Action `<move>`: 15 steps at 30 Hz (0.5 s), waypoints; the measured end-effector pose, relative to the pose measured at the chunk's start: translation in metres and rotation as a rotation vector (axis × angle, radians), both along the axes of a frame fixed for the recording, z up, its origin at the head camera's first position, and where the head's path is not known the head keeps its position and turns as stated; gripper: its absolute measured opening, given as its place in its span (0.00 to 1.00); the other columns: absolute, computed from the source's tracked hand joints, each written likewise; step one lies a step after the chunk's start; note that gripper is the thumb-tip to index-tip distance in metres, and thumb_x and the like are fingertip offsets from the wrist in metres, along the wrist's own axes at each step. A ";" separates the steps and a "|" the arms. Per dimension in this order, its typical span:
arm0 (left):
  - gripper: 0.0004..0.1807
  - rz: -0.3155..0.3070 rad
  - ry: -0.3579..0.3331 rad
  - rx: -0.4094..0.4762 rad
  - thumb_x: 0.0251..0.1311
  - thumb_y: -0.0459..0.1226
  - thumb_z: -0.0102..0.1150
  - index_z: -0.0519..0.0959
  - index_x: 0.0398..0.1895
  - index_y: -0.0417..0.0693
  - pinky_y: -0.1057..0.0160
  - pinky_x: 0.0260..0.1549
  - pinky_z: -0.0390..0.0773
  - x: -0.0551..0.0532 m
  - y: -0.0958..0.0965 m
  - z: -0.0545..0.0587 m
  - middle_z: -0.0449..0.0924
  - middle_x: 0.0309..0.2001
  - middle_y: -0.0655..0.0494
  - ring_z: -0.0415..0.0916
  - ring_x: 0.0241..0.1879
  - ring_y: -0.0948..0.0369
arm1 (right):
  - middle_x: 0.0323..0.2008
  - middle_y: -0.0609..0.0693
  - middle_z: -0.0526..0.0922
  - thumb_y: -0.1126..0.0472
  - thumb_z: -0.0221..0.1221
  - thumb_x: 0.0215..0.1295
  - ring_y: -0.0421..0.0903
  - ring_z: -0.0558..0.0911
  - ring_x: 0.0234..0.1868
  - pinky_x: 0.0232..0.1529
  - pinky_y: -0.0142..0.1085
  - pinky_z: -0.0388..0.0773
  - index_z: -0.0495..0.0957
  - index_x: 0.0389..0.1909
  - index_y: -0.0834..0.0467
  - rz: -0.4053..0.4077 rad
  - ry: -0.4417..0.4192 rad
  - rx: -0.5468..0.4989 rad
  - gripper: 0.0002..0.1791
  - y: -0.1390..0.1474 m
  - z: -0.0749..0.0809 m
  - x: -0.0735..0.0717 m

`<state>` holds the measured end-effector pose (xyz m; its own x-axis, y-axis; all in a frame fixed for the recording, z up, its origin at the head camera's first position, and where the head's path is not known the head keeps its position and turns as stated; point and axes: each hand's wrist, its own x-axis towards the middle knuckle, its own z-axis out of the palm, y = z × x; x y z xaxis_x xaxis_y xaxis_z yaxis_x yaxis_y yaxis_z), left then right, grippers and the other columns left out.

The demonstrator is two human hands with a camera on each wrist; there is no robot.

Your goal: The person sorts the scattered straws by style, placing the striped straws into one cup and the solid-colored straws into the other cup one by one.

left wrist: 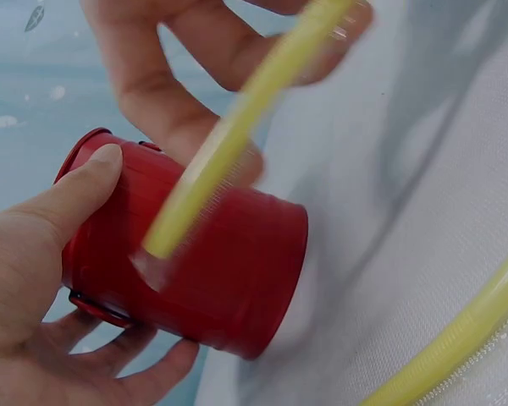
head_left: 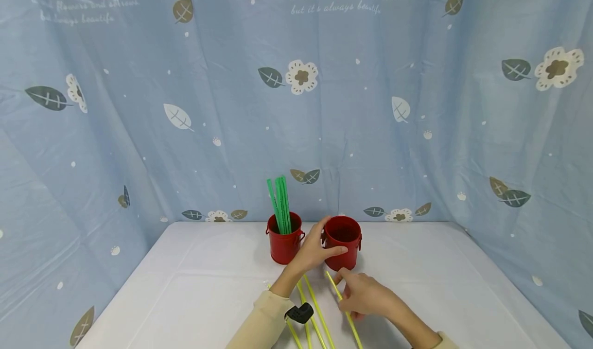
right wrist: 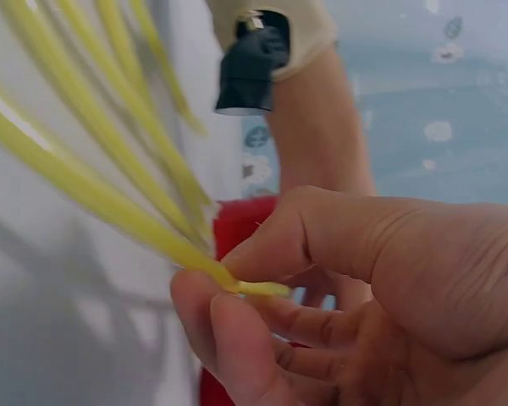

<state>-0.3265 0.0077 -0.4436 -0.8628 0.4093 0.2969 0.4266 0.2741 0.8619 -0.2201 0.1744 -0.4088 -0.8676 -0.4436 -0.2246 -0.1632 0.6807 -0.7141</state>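
Observation:
My left hand (head_left: 315, 248) grips a red bucket (head_left: 343, 259) from its left side, the thumb across its front and the fingers behind. Nothing shows inside the bucket's dark mouth. Between thumb and fingertips my right hand (head_left: 368, 295) pinches a yellow straw (head_left: 345, 310), just in front of that bucket. In the left wrist view the straw (left wrist: 229, 139) crosses before the bucket's wall, with a clear, film-like bit at its tip. Several more yellow straws (head_left: 319, 310) lie on the table below my left wrist, partly covered by the forearm.
To the left stands a second red bucket (head_left: 283, 251) holding several green straws (head_left: 281, 205) upright. A white cloth covers the table (head_left: 208, 287). Behind it hangs a blue patterned curtain (head_left: 241, 133). A black wrist camera (head_left: 300, 313) sits on my left sleeve.

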 end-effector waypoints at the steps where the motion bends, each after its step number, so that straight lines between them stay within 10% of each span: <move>1: 0.50 0.001 0.000 -0.002 0.55 0.49 0.70 0.52 0.77 0.48 0.49 0.64 0.72 0.000 0.000 0.000 0.63 0.70 0.51 0.65 0.69 0.52 | 0.23 0.51 0.78 0.67 0.63 0.54 0.46 0.80 0.15 0.22 0.36 0.79 0.70 0.50 0.59 0.002 -0.002 -0.006 0.22 0.002 0.002 0.000; 15: 0.51 -0.009 -0.003 0.014 0.56 0.49 0.70 0.52 0.77 0.49 0.50 0.64 0.72 -0.002 0.000 -0.003 0.64 0.70 0.53 0.65 0.69 0.53 | 0.28 0.52 0.78 0.70 0.60 0.56 0.48 0.80 0.17 0.21 0.39 0.80 0.68 0.52 0.60 0.066 -0.029 -0.048 0.22 0.018 0.029 0.005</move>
